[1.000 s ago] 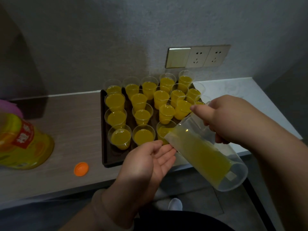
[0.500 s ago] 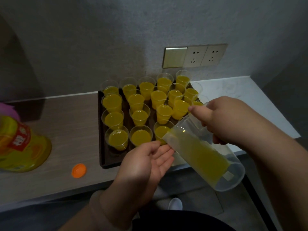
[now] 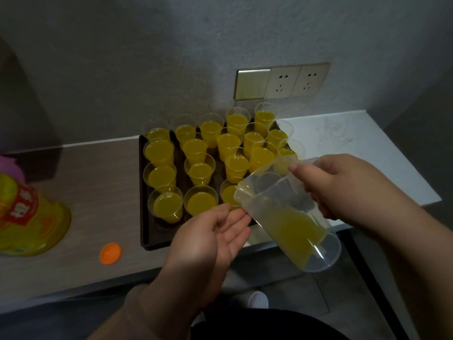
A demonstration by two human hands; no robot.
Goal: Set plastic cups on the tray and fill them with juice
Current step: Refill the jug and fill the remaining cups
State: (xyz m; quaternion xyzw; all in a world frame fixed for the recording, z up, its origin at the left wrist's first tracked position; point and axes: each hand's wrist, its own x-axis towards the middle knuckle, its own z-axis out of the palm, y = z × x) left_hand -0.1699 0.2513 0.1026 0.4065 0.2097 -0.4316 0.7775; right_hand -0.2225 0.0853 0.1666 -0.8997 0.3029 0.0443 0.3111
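Prob. home rm: counter w/ wall sockets (grey wall).

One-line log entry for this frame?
right hand: grips tilted clear plastic jug of orange juice | left hand: open, by spout | dark rectangular tray: clear plastic cups filled

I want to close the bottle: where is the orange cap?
Head view, lower left: the cap lies on the counter between the bottle and the tray's front corner.
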